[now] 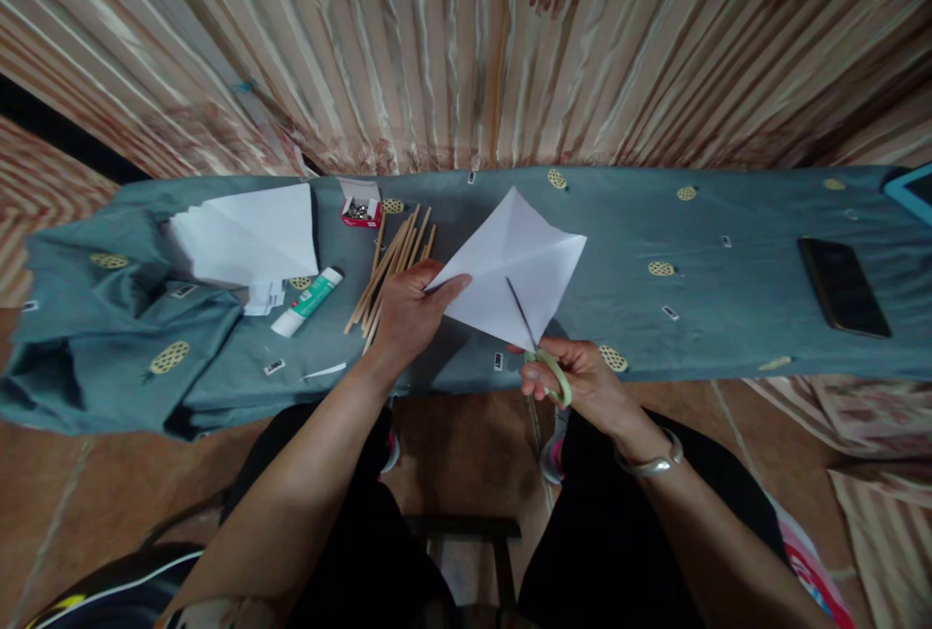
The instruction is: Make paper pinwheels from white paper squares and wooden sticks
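A creased white sheet of paper (510,250) is held up over the near middle of the table, turned so its corners point outward. My left hand (415,309) pinches its left corner, thumb on top. In my right hand (572,372) is a pair of scissors (549,377) with pale green handles, fingers through the loops. One dark blade lies over the paper from its near corner toward the middle; the other blade is hidden, apparently beneath the sheet.
Wooden sticks (397,255) lie left of the paper. Beyond them stand a small red box (360,212) of metal pieces, a glue stick (307,302) and a paper stack (254,231). A phone (845,286) lies at the right on the green cloth (743,318). A curtain (466,56) hangs behind.
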The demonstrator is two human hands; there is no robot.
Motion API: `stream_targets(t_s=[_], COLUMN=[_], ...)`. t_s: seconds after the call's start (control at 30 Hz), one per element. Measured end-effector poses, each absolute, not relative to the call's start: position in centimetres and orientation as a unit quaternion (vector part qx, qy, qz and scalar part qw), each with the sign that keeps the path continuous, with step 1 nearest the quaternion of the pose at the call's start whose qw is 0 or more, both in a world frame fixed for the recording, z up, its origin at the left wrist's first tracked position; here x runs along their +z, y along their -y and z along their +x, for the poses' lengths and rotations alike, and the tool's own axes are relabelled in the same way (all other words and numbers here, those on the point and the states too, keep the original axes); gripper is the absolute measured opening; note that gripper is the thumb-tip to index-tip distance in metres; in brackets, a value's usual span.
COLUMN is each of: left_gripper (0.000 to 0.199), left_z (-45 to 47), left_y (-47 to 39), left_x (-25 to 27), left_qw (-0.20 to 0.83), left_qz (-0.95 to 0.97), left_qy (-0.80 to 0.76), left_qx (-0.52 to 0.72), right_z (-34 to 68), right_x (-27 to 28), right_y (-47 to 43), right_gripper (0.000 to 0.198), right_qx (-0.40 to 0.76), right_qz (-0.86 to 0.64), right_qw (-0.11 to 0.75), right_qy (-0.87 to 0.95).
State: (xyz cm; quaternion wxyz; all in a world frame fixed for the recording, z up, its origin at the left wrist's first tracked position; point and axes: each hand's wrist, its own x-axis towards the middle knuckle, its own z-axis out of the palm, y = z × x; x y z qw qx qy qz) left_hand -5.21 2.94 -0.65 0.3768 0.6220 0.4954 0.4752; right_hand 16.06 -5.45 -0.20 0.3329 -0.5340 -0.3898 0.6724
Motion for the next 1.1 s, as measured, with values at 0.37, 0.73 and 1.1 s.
stream_targets(t_s=[0.37,0.73,1.1], left_gripper=[0.024,0.027,0.032], left_z=[-5.2,-7.7,-6.5], left_y=[-3.0,-4.1,-3.1], left_x=[-0.8,-0.8,-0.9], left_qw=[0.380,0.407,0.476], left_qz=[0.617,0.547,0.635], left_qy=[-0.503,-0.558,-0.521], left_qx=[0.472,0.473,0.313], right_z=[16.0,21.5,23.1], right_x=[0.3,0.7,0.5], right_y=[5.4,6.8,5.5], right_gripper=[0.046,0.056,0.050], right_qx=[0.671,0.713,0.405], right_qz=[-0.512,-0.481,-0.624], right_qw=[0.316,0.230,0.515], right_qy=[0.432,0.455,0.427])
